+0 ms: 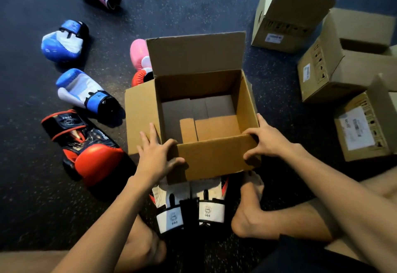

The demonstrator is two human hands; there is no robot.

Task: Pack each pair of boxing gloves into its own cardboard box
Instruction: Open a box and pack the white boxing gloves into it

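Hands first: my left hand (156, 154) curls round the near flap (214, 158) of the open box (197, 83) at its 7 o'clock corner, and my right hand (268, 141) grips the same flap at 5 o'clock. The box sits mid-floor and nothing is packed in it yet. The white gloves (209, 208) lie together at 6 o'clock, their tips tucked under that flap. I judge this as readying the box for its first pair. Next I should fold the flap clear, let go, and lift both white gloves in. A red glove (94, 161) waits at 8 o'clock, blue gloves (83, 92) at 9, spare boxes (290, 21) at 2.
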